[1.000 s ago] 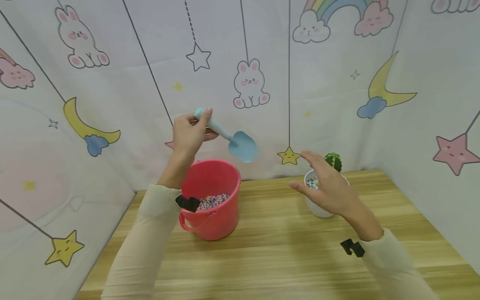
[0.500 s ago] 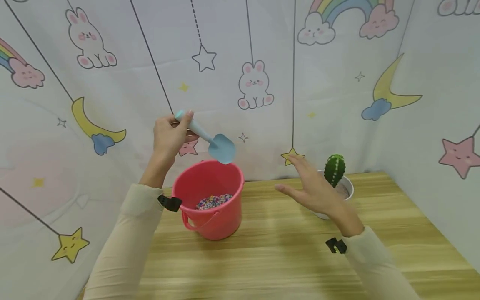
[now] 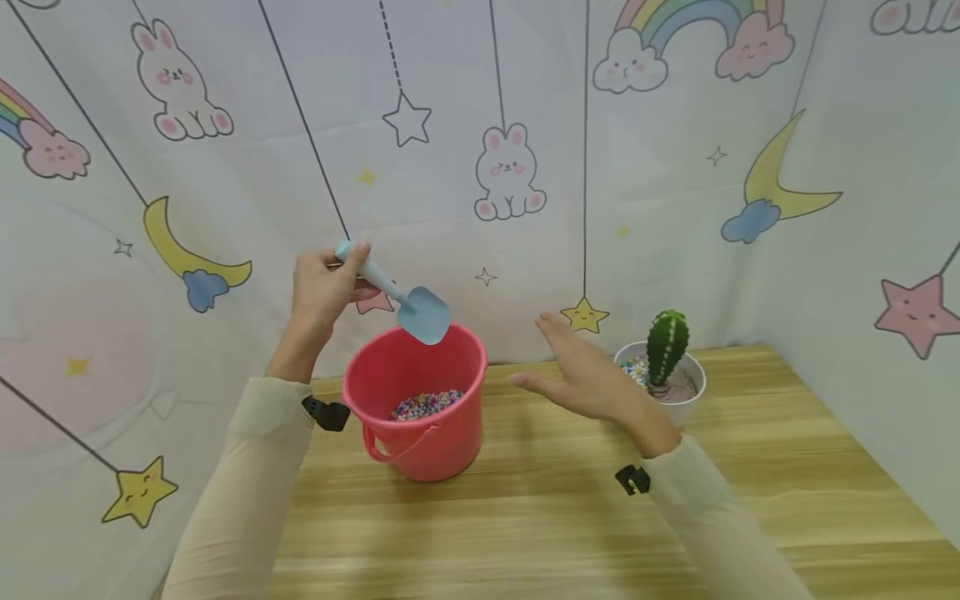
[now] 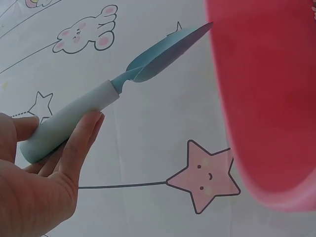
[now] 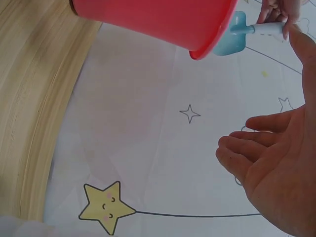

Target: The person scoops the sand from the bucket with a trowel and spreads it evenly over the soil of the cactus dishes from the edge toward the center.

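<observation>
From my remote post I watched the person's left hand (image 3: 321,287) pinch the handle end of a small light-blue shovel (image 3: 424,317) with a rounded blade and a pale, straight handle. Thumb and fingertips pressed on it from opposite sides, close to the turquoise butt. On the head view the shovel's long axis ran aslant, the butt high and the blade low, pointing down and rightward to the mouth of a deep, round, red plastic bucket (image 3: 442,450). The blade was at the bucket's rear rim, overlapping it in view; I could not tell whether the two touched.

The right hand (image 3: 588,375) was raised to the right of the bucket, holding nothing. I saw its thumb spread well apart from the fingers, which were gently bent on the right wrist view.

Inside the bucket, a shallow bed of small multicoloured beads (image 3: 427,406) covered the bottom, well below the rim. The bucket stood upright, its red carrying handle (image 3: 381,446) hanging at the near left side.

Well to the bucket's right I saw a round white pot (image 3: 681,414), holding a ridged green cactus (image 3: 667,346) upright, with coloured beads (image 3: 636,370) on the side nearer the bucket and a brownish filling (image 3: 681,387) on the other. Bucket and pot stood on a wood-grain table (image 3: 525,517), and behind the bucket hung a white cloth (image 3: 660,258) printed with rabbits, stars and moons.
</observation>
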`<action>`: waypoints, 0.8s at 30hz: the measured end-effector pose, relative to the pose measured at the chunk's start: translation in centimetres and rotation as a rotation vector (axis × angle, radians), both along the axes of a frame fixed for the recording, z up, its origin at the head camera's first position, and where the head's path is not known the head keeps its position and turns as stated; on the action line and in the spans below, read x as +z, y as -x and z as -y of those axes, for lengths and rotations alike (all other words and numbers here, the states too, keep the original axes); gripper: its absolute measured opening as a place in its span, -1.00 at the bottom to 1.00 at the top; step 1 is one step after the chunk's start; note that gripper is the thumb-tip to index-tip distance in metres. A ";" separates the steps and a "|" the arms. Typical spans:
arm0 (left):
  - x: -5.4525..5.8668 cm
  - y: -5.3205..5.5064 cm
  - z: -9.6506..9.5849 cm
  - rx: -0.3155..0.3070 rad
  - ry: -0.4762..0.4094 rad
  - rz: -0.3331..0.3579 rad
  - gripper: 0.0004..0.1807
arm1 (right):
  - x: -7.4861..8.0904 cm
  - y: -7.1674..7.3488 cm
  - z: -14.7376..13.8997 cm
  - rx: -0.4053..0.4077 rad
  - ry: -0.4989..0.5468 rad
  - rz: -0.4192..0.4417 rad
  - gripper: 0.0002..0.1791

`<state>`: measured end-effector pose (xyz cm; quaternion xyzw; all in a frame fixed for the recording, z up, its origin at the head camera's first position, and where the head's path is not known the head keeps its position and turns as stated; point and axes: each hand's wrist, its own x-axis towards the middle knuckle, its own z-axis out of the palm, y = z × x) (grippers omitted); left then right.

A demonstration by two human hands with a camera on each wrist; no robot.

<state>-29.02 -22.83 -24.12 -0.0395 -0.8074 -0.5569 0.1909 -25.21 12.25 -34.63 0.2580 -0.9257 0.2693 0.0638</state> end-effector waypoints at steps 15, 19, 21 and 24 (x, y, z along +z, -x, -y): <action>-1.6 1.7 1.7 -0.037 -0.009 0.126 -0.34 | -0.5 1.8 4.8 0.089 -0.085 0.103 0.35; -1.8 2.2 1.8 -0.078 0.024 0.165 -0.33 | -0.7 2.2 6.1 0.119 -0.083 0.119 0.31; -1.9 2.4 1.7 -0.099 0.042 0.181 -0.32 | -0.9 2.4 6.8 0.129 -0.085 0.142 0.31; -2.0 2.6 1.5 -0.119 0.054 0.196 -0.31 | -1.2 2.5 7.7 0.135 -0.108 0.172 0.39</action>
